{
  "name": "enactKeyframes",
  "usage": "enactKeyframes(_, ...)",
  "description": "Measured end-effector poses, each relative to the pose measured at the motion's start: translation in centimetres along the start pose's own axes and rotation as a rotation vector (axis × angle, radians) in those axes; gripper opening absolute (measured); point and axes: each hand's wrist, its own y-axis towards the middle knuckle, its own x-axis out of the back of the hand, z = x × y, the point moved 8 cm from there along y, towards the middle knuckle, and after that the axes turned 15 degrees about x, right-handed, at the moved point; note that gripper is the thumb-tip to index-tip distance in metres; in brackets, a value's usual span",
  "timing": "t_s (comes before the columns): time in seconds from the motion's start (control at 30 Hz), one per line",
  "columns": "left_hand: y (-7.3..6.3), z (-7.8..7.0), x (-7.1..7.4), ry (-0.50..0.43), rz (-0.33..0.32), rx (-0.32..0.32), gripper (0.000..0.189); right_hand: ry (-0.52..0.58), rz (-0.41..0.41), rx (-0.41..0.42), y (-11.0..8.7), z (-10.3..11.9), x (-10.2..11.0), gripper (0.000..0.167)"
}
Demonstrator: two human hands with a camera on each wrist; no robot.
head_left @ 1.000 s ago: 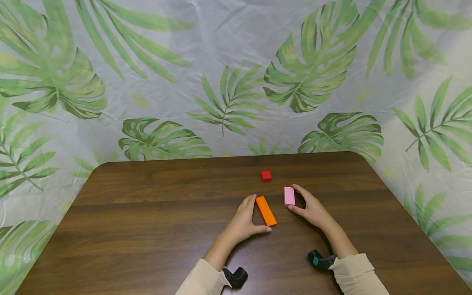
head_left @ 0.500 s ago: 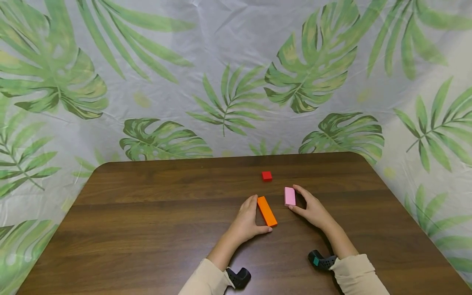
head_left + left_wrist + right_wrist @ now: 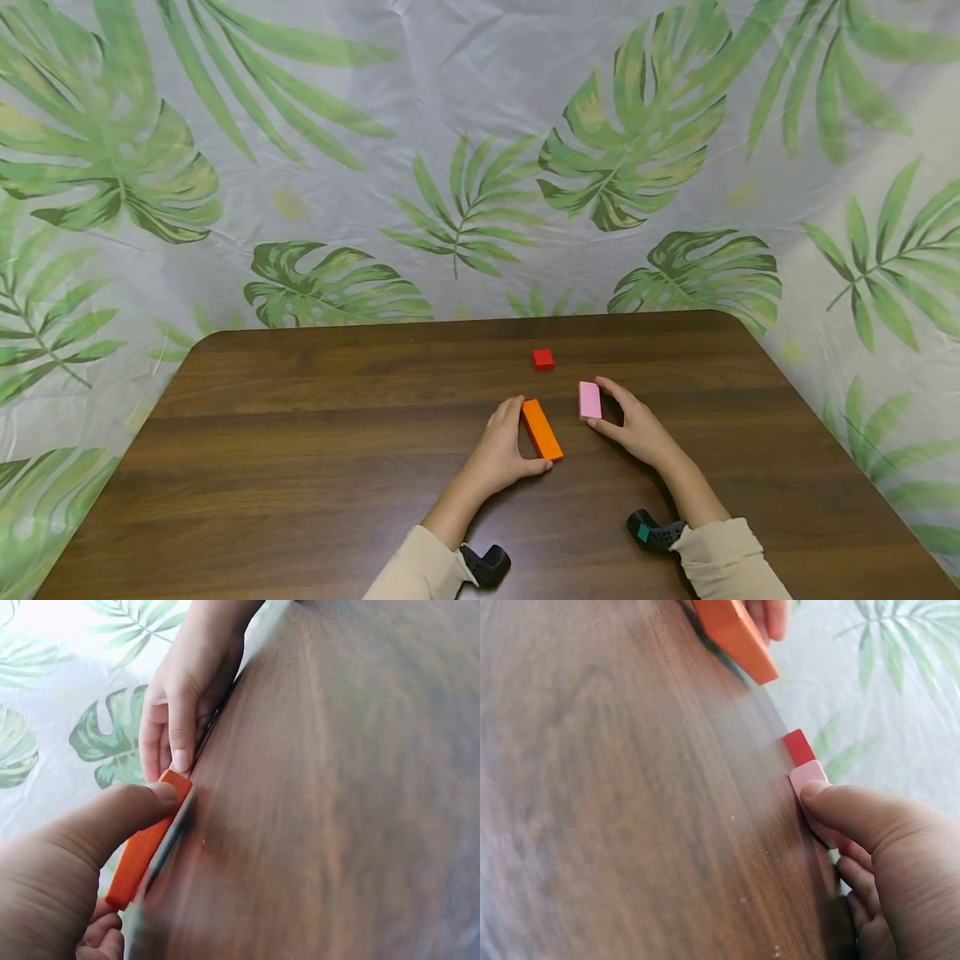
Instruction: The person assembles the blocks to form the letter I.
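An orange rectangular block [image 3: 542, 430] lies slanted on the table, its long side facing my left hand [image 3: 491, 454]. That hand holds it by the ends, thumb at the near end and fingers at the far one; the thumb on its end shows in the left wrist view. To the right, my right hand [image 3: 637, 429] pinches a shorter pink block [image 3: 589, 401] between thumb and fingers in the same way. A small red block [image 3: 543, 359] sits by itself farther back, beyond the other two. In the right wrist view the pink block [image 3: 808, 772] partly overlaps the red block [image 3: 799, 746].
The dark wooden table [image 3: 300, 450] has rounded far corners. Behind it hangs a pale cloth [image 3: 480, 100] printed with green leaves. Each wrist wears a black band, the left band [image 3: 486, 567] and the right band [image 3: 652, 531], close above the tabletop.
My left wrist and sleeve have shifted slightly to the right. Both hands keep their hold, and the blocks stay almost where they were.
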Motion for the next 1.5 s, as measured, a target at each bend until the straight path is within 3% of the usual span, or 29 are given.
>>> enactKeyframes(0.53,-0.6,-0.4,1.5,0.053,-0.041,-0.075,0.099,-0.004,-0.001,0.008,0.0,0.0,0.0,0.072)
enactKeyframes(0.8,-0.7,-0.1,2.3,0.066,-0.031,-0.127,0.099,-0.002,-0.003,0.010,0.0,0.0,0.0,0.071)
enactKeyframes(1.5,-0.6,2.5,4.3,0.031,0.026,-0.112,0.097,0.013,-0.010,0.029,-0.1,0.2,0.1,0.070)
